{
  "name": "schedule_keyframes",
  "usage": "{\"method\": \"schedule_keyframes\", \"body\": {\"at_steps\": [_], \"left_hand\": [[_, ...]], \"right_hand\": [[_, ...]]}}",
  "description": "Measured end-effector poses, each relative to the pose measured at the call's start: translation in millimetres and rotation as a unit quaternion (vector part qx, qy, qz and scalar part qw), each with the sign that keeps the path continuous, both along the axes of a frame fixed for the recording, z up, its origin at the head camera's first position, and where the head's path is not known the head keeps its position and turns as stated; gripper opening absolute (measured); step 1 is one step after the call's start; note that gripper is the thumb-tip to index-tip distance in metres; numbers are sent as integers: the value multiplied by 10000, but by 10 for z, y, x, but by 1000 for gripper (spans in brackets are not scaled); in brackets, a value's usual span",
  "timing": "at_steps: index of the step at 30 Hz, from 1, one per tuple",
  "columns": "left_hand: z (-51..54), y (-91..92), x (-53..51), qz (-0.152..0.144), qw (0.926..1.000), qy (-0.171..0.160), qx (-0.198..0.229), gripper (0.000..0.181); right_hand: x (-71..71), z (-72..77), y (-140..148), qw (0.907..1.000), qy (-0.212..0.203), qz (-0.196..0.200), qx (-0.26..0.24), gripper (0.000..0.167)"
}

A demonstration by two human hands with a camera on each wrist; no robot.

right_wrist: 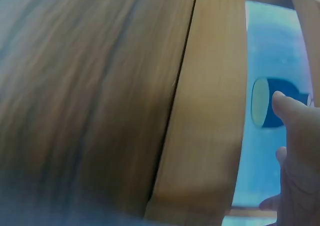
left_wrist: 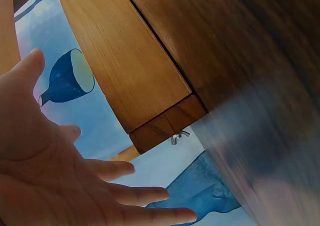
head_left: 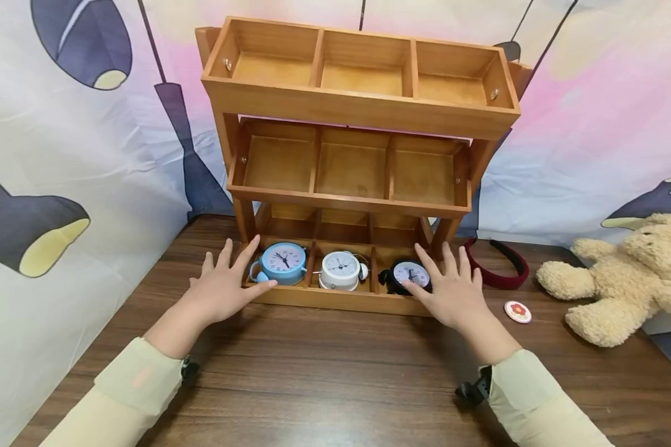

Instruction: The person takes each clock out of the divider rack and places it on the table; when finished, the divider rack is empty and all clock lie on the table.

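A three-tier wooden shelf (head_left: 363, 112) with divided trays stands on the table. Its bottom tray holds a blue alarm clock (head_left: 284, 261) on the left, a white one (head_left: 340, 268) in the middle and a black one (head_left: 411, 273) on the right. My left hand (head_left: 223, 285), fingers spread, hovers at the tray's left end by the blue clock. Over the right end, my right hand (head_left: 453, 292) is also spread, its thumb partly covering the black clock. Neither hand grips anything; whether they touch is unclear. In the wrist views, the left palm (left_wrist: 65, 171) and right fingers (right_wrist: 300, 141) appear beside the shelf's wood.
To the shelf's right lie a dark red headband (head_left: 500, 279) and a round badge (head_left: 517, 311) with a red flower. A beige teddy bear (head_left: 632, 279) sits at the table's right side. Behind hangs a patterned cloth (head_left: 106, 149). The dark wooden table (head_left: 324, 372) extends in front.
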State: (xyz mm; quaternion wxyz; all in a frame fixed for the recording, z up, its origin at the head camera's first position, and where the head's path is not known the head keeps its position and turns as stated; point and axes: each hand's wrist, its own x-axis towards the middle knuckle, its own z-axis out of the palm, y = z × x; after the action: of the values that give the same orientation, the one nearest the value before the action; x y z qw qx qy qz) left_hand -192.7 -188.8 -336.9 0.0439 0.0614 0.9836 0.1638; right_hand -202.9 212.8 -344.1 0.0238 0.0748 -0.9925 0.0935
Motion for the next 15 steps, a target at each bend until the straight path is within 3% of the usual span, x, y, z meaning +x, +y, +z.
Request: {"method": "schedule_keyframes", "body": {"at_steps": [15], "left_hand": [[-8,137,-141,-40,10000,-84,-7,104]], "right_hand": [[-214,107,-821,9961,-52,857,213,75]]}}
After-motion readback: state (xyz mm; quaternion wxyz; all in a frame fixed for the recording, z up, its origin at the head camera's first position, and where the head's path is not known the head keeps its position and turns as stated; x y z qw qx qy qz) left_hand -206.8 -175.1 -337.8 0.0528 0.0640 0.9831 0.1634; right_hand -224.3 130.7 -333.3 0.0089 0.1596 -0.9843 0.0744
